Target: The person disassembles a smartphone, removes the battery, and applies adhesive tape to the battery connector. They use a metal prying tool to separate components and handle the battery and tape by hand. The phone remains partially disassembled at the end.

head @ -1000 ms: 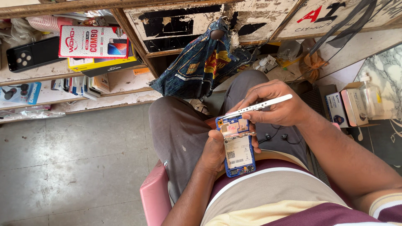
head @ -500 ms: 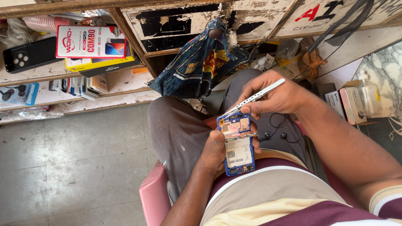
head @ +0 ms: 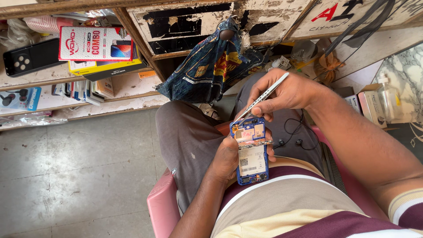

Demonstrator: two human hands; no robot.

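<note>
An opened blue phone (head: 252, 152), back cover off with its circuit board and pale battery exposed, rests over my lap. My left hand (head: 229, 158) grips it from the left side, fingers wrapped around its edges. My right hand (head: 286, 94) holds metal tweezers (head: 263, 98) like a pen. The tweezers' tips touch the top left corner of the phone's board. I am seated on a pink plastic chair (head: 162, 207).
A blue printed cloth bag (head: 211, 66) hangs from a worn counter ahead. Shelves at left carry a boxed phone accessory (head: 94, 43), a black phone case (head: 31, 56) and packaged earphones (head: 20, 98). Small white boxes (head: 374, 103) sit at right. Black earphones (head: 295, 132) lie on my thigh.
My right hand has tilted the tweezers from nearly level to steep, bringing the tips down onto the phone's top corner. The left hand keeps the phone steady.
</note>
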